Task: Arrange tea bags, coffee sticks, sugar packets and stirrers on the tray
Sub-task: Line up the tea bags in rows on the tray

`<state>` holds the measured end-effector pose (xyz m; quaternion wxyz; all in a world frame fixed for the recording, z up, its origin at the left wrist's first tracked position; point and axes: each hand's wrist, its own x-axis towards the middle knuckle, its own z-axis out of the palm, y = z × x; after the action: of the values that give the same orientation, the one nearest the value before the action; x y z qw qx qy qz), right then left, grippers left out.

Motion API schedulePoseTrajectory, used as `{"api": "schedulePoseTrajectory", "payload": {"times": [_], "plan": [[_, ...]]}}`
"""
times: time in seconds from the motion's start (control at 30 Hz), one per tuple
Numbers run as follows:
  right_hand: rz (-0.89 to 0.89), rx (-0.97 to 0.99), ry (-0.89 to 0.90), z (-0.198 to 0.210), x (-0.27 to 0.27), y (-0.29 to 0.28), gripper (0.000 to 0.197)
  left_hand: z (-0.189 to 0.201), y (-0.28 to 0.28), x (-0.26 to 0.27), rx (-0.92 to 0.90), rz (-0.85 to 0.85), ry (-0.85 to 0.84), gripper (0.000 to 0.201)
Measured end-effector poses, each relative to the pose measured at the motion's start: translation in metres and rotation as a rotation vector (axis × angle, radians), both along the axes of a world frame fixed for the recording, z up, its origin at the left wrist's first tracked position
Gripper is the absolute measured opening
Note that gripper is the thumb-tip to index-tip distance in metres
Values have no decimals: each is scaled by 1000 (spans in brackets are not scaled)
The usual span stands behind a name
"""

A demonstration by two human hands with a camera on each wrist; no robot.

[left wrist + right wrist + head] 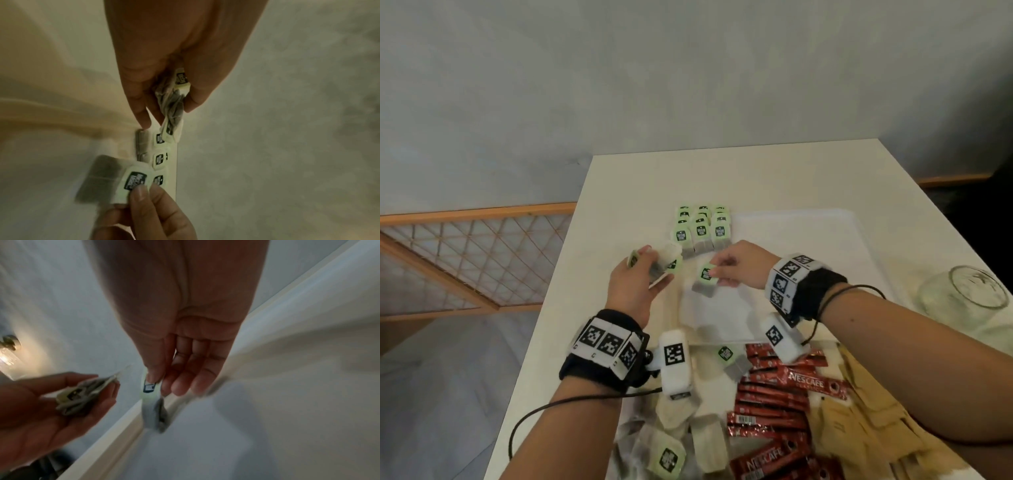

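My right grip (726, 270) pinches one tea bag (706, 279) over the tray (825, 246) at frame centre, left grip (640, 277) clutching a loose bunch (666, 262) that I judge could spill onto the counter (619, 192).

Left wrist band (604, 349): black cloth band around the wrist, lower left of the frame; white square tiles with black-and-white square code marks lie in a row on its top.
Left camera box (675, 363): white rounded box beside the band, with one black code mark on its upper face.
Left cable (558, 407): thin black cable, curving from the band down along the forearm.
Right wrist band (803, 286): black cloth band, right of centre, with the same white code tiles.
Right camera box (780, 337): white, one code mark.
Right cable (835, 298): thin black loops by the wrist.
Sleeves: both forearms are bare.
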<state>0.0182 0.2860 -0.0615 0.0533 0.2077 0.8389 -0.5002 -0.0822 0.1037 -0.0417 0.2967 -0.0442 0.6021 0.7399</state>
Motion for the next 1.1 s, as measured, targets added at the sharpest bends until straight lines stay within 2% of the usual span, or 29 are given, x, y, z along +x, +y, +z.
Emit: {"api": "schedulePoseTrajectory", "payload": {"times": [0.13,0.53,0.63,0.77,0.9,1.0,1.1], "plan": [[-76,198,106,-3,-37,0,10,0,9,-17,-12,60,65,12],[-123,264,202,-7,-73,2,10,-14,9,-17,47,72,2,9],[-170,209,250,-5,-65,-1,18,-12,9,-13,62,31,2,12],[-257,43,269,5,-43,-9,18,-11,11,-2,59,-58,16,25],[-211,-67,249,8,-15,-13,21,-8,15,16,46,-145,32,20],[-230,-97,280,13,6,-11,18,-6,16,25,20,-120,48,15],[-278,-180,277,20,24,-9,14,-6,16,31,-61,-55,168,18]]}}
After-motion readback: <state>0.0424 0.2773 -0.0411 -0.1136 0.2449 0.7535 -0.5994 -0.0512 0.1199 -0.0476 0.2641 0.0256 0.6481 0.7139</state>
